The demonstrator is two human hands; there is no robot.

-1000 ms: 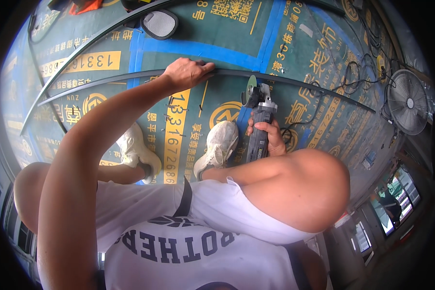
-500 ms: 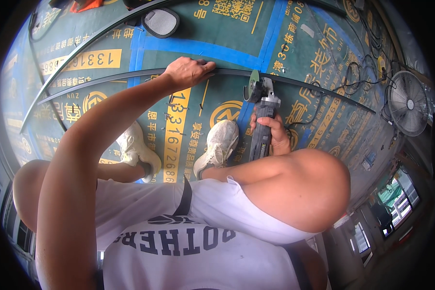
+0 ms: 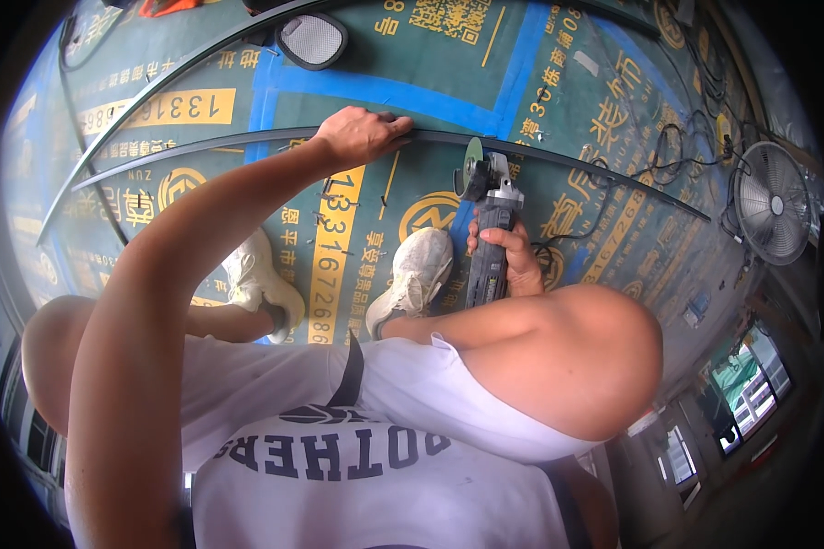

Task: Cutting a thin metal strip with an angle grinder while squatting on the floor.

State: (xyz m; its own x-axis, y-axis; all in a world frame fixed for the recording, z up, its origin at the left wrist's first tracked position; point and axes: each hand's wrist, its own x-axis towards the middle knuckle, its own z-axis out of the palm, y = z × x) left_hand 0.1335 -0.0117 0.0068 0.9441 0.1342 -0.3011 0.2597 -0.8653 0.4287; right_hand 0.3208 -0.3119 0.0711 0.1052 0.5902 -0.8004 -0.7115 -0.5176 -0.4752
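Two hands are engaged: the left hand [image 3: 362, 134] rests on the grey strip [image 3: 441, 137], which runs roughly 9 to 3 o'clock across the green floor sheeting [image 3: 384, 64]; its grip is concealed, so closure cannot be told. At 4 o'clock from it, the right hand's [image 3: 515, 254] grip is wrapped around an angle grinder [image 3: 497, 218]. Step in hand, as judged: steadying the strip with the disc [image 3: 473, 161] presented beside it. The next move calls for a stable strip and left fingers kept clear. Disc contact and rotation cannot be confirmed. The right knee [image 3: 604, 357] hides the right forearm.
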